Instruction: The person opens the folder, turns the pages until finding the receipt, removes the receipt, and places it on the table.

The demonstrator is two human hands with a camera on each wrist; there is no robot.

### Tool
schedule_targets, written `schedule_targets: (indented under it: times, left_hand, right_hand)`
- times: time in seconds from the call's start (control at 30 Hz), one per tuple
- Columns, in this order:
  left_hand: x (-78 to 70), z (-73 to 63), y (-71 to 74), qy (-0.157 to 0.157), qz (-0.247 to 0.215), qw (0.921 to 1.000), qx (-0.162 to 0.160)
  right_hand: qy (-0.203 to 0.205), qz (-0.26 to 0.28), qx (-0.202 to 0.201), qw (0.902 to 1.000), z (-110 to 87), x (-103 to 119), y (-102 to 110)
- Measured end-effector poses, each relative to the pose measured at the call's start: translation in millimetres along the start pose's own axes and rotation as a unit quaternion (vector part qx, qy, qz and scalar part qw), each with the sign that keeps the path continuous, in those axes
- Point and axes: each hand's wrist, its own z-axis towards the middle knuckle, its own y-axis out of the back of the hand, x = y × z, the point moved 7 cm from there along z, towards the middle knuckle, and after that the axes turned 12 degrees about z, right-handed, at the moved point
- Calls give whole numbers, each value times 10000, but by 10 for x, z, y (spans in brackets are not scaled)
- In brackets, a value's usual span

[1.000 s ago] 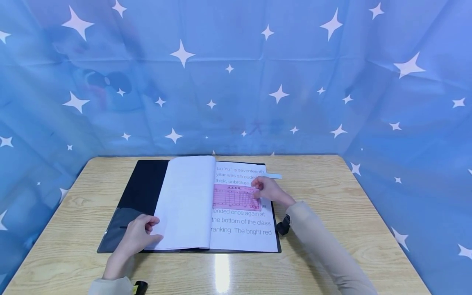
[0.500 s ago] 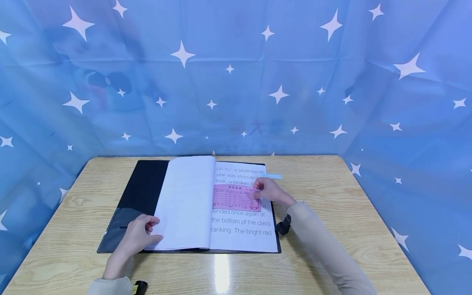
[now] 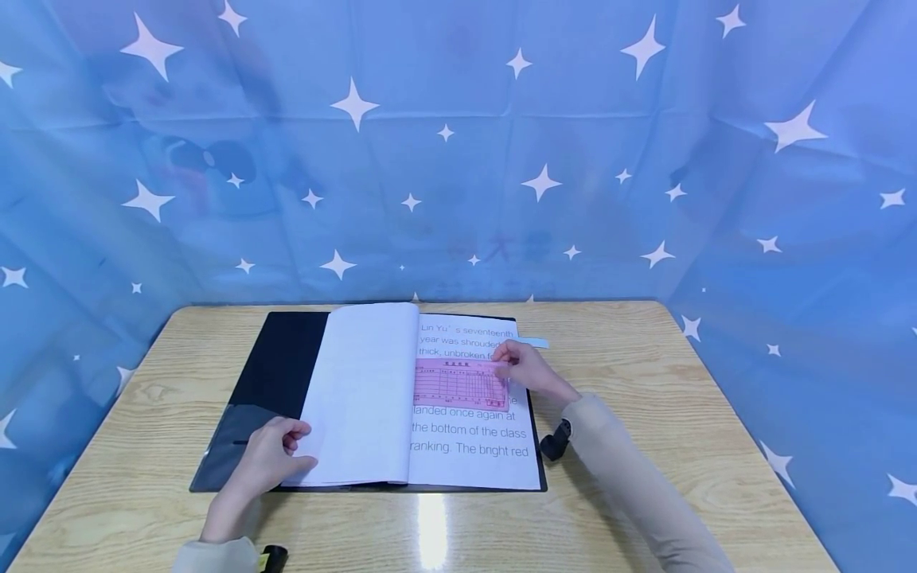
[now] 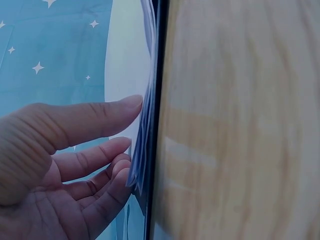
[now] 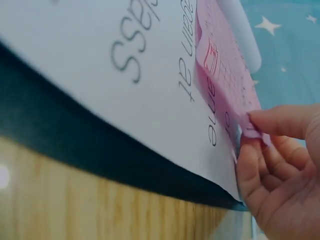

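On the table lies an open black folder [image 3: 286, 350] holding white pages. My left hand [image 3: 267, 458] rests on the lower left edge of the turned page [image 3: 361, 398], thumb and fingertips spread apart on the paper. In the left wrist view the thumb [image 4: 100, 120] touches the page near a stack of thin sheet edges [image 4: 142, 150]. My right hand [image 3: 526, 368] pinches the upper right corner of a pink printed form slip [image 3: 458, 383] between thumb and fingers. The right wrist view shows that slip [image 5: 225, 60] curving up off the printed page [image 5: 125, 95].
A pale blue tab [image 3: 533, 343] sticks out from the folder's right side, partly behind the right hand. The wooden table [image 3: 630, 382] meets a blue star-patterned curtain [image 3: 458, 199] at its back and sides.
My right hand has shifted slightly on the slip, now at its upper right corner, and the slip's right end shows more. The left hand has stayed still.
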Motion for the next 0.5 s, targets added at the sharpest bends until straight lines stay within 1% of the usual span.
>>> schedule_targets:
  times: [0.07,0.17,0.3,0.5]
  left_hand:
    - [2,-2,-1,11,-8,10000,6]
    - [2,0,-2,12,-17,10000,16]
    - [4,8,-5,-7,-42,10000,31]
    - [4,11,-2,3,-58,10000,57]
  right_hand:
    - [87,45,20,10000,-13,7,9]
    - [99,101,14,9999,-22,7,22]
    - [19,167,63,9998,-32,9,41]
    - [51,388,286,9988,-19,-30,94]
